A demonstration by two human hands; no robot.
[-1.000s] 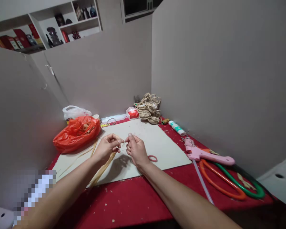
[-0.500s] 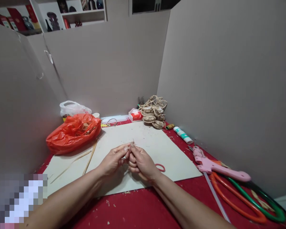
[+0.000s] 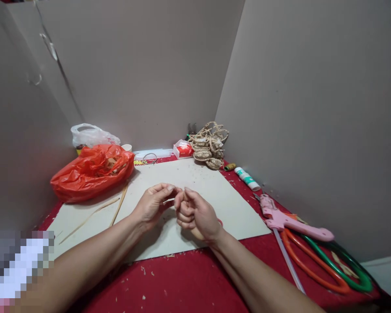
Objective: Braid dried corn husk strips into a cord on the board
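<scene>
My left hand (image 3: 153, 205) is raised over the white board (image 3: 195, 174), its thumb and forefinger pinched together. Close beside it, my right hand (image 3: 198, 214) has its fingers curled in and the thumb pressed against the forefinger. The fingertips of both hands nearly meet; whatever they pinch is too small to make out. A red loop (image 3: 220, 222) shows just behind my right wrist, mostly hidden. Left of my hands, two thin pale brown fibre strips lie on the board, one narrow and curved (image 3: 87, 220), the other straighter and wider (image 3: 119, 205).
A red plastic bag (image 3: 91, 178) with dry scraps sits at left, a white bag (image 3: 94, 135) behind it. Small woven straw pieces (image 3: 208, 150) are piled at the back. On the right lie a white-green roll (image 3: 247, 178), a pink glue gun (image 3: 293, 224) and orange-handled scissors (image 3: 313, 269).
The view has tilted downward. My hands have drawn slightly apart, and my right hand has turned so that its curled fingers show more. The red loop is now more covered.
</scene>
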